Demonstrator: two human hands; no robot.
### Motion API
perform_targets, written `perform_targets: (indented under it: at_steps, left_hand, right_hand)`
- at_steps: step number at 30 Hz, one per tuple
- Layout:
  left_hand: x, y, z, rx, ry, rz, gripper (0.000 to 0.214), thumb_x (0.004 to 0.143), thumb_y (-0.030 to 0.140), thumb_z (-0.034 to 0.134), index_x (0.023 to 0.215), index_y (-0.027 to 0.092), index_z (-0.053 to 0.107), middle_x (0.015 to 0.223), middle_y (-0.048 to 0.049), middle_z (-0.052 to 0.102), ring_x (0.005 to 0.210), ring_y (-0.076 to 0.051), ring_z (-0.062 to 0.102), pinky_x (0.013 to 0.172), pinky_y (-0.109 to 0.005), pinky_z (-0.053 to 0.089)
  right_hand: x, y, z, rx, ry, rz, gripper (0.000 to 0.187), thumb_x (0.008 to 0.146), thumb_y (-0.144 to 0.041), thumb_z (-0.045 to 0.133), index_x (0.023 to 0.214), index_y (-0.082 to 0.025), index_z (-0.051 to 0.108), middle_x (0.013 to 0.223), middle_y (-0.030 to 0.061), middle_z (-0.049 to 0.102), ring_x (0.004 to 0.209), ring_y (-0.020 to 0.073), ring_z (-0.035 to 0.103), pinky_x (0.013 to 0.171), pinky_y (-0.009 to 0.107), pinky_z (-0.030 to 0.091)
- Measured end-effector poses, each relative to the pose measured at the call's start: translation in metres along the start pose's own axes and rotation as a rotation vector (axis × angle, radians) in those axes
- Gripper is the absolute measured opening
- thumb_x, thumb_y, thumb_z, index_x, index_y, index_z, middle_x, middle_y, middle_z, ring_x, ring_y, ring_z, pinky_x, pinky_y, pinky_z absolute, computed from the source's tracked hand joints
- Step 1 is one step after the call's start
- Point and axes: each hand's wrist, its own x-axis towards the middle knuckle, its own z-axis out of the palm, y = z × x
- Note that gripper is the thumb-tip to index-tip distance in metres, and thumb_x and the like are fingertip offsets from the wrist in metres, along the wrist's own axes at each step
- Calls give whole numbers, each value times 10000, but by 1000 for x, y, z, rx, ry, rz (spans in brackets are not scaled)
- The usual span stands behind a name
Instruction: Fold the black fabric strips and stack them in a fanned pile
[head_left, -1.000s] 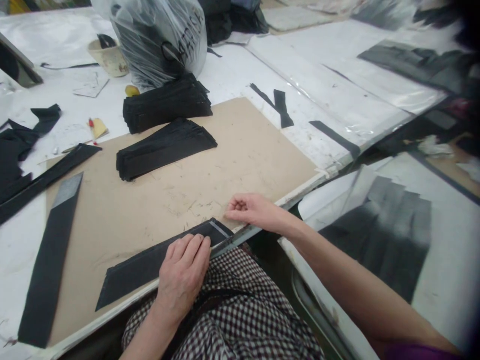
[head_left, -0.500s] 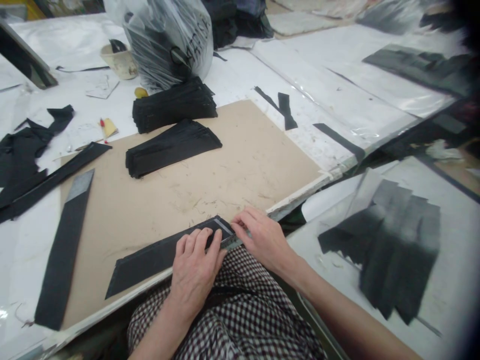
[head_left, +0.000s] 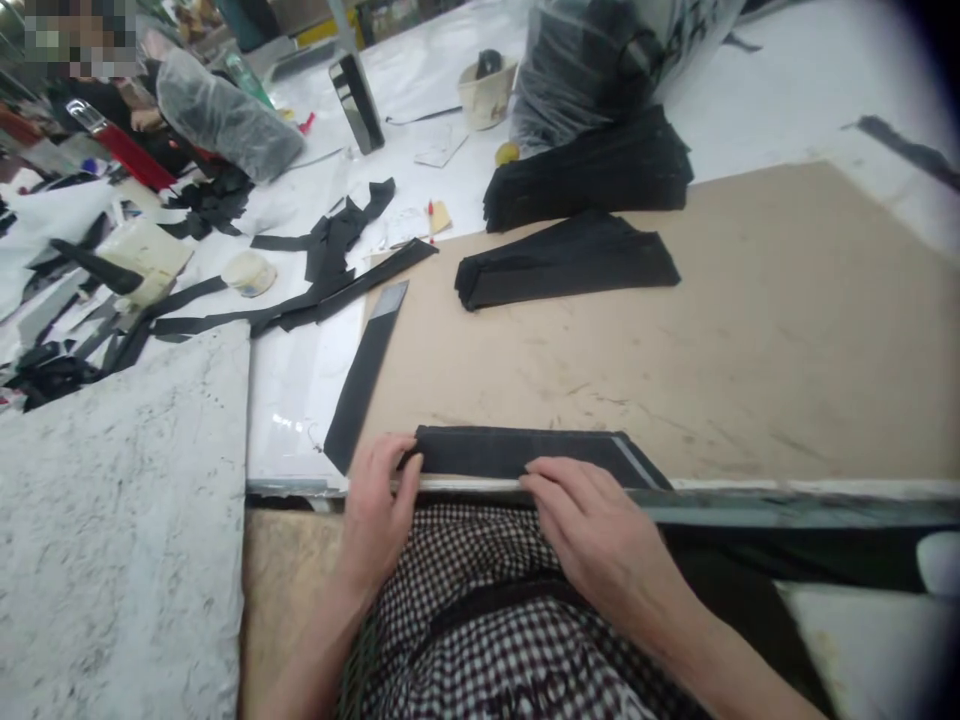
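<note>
A flat black fabric strip (head_left: 495, 453) lies along the front edge of the tan board (head_left: 757, 380), with a pale grey slanting band near its pointed right end. My left hand (head_left: 386, 495) has thumb and fingers closed at the strip's left end. Fingers bunched, my right hand (head_left: 592, 515) grips the front edge right of its middle; its palm side is hidden. Left of them rests a long black strip (head_left: 365, 385) with a grey tip. Behind, a fanned stack of black pieces (head_left: 570, 262) sits before a second, thicker stack (head_left: 592, 175).
A clear plastic bag (head_left: 577, 75) stands at the back beside a cup (head_left: 486, 92). Black scraps (head_left: 330, 245) are strewn on the white table at left. A rough grey-white panel (head_left: 127, 520) is at near left. A person (head_left: 112, 95) is at the far left.
The view has swung left. My left hand has shifted from the strip's right part to its left end, and my right hand has moved from the right tip onto the front edge.
</note>
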Motion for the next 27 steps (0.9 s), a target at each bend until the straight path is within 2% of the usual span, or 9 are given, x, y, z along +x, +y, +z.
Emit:
perform_targets:
  at_steps: [3, 6, 10, 20, 27]
  left_hand:
    - [4, -31, -14, 33, -57, -108, 169, 960, 262, 552, 1117, 210, 589, 1067, -67, 634, 1000, -206, 604, 893, -392, 520]
    - [9, -43, -14, 27, -115, -86, 141, 948, 255, 564, 1075, 206, 599, 1004, -54, 626, 945, -196, 593, 835, -359, 513]
    - [14, -43, -10, 20, -126, -65, 96, 941, 229, 560, 1022, 208, 606, 973, -43, 613, 934, -191, 575, 827, -348, 498]
    - [16, -43, -11, 26, -159, -77, 108, 925, 214, 573, 1026, 211, 612, 972, -39, 607, 924, -191, 568, 826, -343, 491]
    - [16, -42, -10, 6, -160, -108, 99, 915, 220, 579, 1007, 217, 615, 966, -40, 611, 926, -195, 572, 834, -339, 481]
  right_hand:
    - [20, -21, 13, 12, -77, -61, 244, 951, -131, 496, 1131, -138, 660, 1185, 122, 642, 1088, 262, 568, 975, 416, 476]
    - [32, -32, 26, -31, -137, -71, 234, 954, -177, 524, 1136, -148, 668, 1210, 123, 639, 1102, 277, 563, 967, 428, 472]
    - [32, -30, 32, -96, -139, -85, 259, 950, -163, 528, 1169, -144, 664, 1236, 115, 641, 1114, 276, 563, 980, 426, 461]
    - [2, 2, 15, -146, -122, -100, 313, 960, -142, 500, 1232, -120, 654, 1275, 116, 644, 1156, 280, 571, 1030, 429, 454]
    - [-8, 11, 13, -131, -119, -73, 344, 947, -139, 535, 1276, -123, 635, 1306, 110, 624, 1182, 267, 557, 1063, 421, 441]
